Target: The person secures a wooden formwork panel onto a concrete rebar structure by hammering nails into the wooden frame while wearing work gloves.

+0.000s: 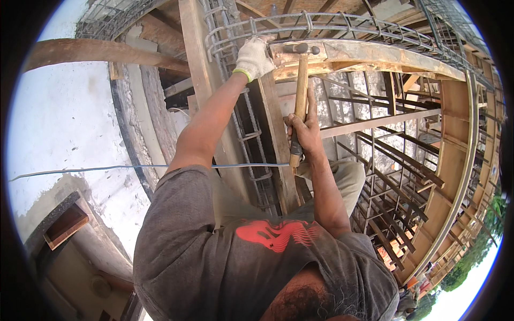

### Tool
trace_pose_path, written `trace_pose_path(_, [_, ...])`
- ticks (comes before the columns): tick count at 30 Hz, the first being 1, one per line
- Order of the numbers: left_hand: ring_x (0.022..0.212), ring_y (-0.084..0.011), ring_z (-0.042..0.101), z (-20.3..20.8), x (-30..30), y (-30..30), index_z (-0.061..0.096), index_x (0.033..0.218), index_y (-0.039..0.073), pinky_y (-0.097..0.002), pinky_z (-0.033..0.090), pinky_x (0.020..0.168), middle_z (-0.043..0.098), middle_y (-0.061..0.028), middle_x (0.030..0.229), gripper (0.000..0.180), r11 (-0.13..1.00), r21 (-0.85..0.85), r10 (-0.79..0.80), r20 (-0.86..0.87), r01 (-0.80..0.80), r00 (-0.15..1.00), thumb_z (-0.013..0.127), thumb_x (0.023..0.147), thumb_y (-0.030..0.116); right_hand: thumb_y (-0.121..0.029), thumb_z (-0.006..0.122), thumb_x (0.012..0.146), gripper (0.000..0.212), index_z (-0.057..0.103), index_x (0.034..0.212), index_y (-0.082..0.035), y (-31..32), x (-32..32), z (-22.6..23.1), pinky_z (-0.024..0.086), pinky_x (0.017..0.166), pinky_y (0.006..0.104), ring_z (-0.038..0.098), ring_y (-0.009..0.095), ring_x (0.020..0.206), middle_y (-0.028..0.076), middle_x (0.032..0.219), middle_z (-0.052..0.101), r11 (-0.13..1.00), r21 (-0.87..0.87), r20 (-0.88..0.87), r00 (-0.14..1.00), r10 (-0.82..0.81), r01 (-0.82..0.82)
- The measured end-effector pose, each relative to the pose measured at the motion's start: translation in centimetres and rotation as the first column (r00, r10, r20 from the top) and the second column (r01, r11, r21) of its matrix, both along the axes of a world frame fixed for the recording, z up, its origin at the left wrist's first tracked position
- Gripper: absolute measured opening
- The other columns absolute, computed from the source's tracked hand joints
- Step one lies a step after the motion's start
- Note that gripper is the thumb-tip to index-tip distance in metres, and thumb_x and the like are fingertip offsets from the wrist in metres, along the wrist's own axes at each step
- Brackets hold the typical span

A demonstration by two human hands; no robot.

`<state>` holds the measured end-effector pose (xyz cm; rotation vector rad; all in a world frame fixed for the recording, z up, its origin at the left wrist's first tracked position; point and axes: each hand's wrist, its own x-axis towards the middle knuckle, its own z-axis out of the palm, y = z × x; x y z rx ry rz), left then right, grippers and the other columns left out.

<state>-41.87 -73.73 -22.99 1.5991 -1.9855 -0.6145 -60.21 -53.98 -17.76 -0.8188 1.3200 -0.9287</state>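
Note:
My right hand (305, 134), bare, is wrapped round the lower handle of a hammer (300, 101), its index finger stretched along the wood. The handle has a dark wrapping near its lower end. The hammer's metal head is over the near end of a wooden formwork beam (353, 52); contact cannot be made out. My left hand (254, 58) wears a pale knitted glove with a yellow-green cuff. It is closed at the beam's left end, beside the steel rebar cage (316, 22). Whatever its fingers grip is hidden.
An upright timber board (197, 69) and vertical rebar (251, 125) stand beside my left arm. A thin blue cable (123, 167) crosses in front of me. Many wooden props (396, 150) fill the lower space at right. A white wall (64, 117) is at left.

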Motion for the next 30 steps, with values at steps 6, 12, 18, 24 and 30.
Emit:
trace_pose_path(6, [0.119,-0.0186,0.056,-7.5,-0.8,3.2,0.056,0.135,0.003,-0.0327,0.041,0.104,0.058,-0.0050,0.133,0.050,0.828,0.542,0.524,-0.839,-0.144,-0.146,0.070,0.096,0.031,-0.014,0.063,0.095,0.036,0.051,0.128,-0.008,2.0,-0.6,0.1,0.054,0.050,0.0300,0.050,0.015,0.055,0.004,0.079,0.051,0.940,0.341,0.780,0.548,-0.302,0.032])
trace_pose_path(12, [0.126,-0.0169,0.050,-6.9,-3.2,9.5,0.048,0.145,0.005,-0.0337,0.039,0.105,0.053,-0.0049,0.141,0.070,0.749,0.648,0.655,-0.756,-0.141,0.002,0.068,0.095,0.048,-0.009,0.063,0.095,0.020,0.050,0.108,-0.004,0.6,-1.4,3.7,0.046,0.041,0.0284,0.053,0.013,0.050,0.003,0.071,0.053,0.979,0.201,0.210,0.974,-0.087,0.044])
trace_pose_path(18, [0.129,-0.0207,0.048,-6.3,-3.2,8.8,0.047,0.146,0.003,-0.0345,0.036,0.109,0.051,-0.0067,0.144,0.076,0.638,0.729,0.731,-0.675,-0.248,-0.102,0.069,0.092,0.051,-0.010,0.060,0.096,0.017,0.054,0.110,-0.001,-4.6,-11.6,24.7,0.045,0.050,0.0292,0.049,0.014,0.054,0.007,0.075,0.053,0.492,-0.802,0.182,0.923,-0.340,0.340])
trace_pose_path(24, [0.132,-0.0226,0.047,-7.6,-2.9,8.6,0.043,0.149,0.003,-0.0342,0.032,0.114,0.049,-0.0084,0.147,0.081,0.642,0.721,0.707,-0.688,-0.261,-0.163,0.068,0.092,0.054,-0.011,0.057,0.087,0.011,0.053,0.096,-0.007,-6.1,-4.5,17.6,0.056,0.057,0.0329,0.057,0.018,0.055,0.006,0.066,0.054,0.148,-0.871,0.236,0.663,-0.710,0.468])
trace_pose_path(30, [0.138,-0.0238,0.042,-5.8,-3.3,7.5,0.037,0.153,0.002,-0.0344,0.032,0.115,0.040,-0.0123,0.155,0.085,0.683,0.674,0.673,-0.731,-0.282,-0.114,0.064,0.093,0.056,-0.007,0.060,0.090,0.008,0.053,0.093,-0.005,0.1,-0.5,7.6,0.050,0.049,0.0272,0.054,0.013,0.052,0.004,0.067,0.055,0.994,0.109,-0.008,1.000,0.005,-0.004])
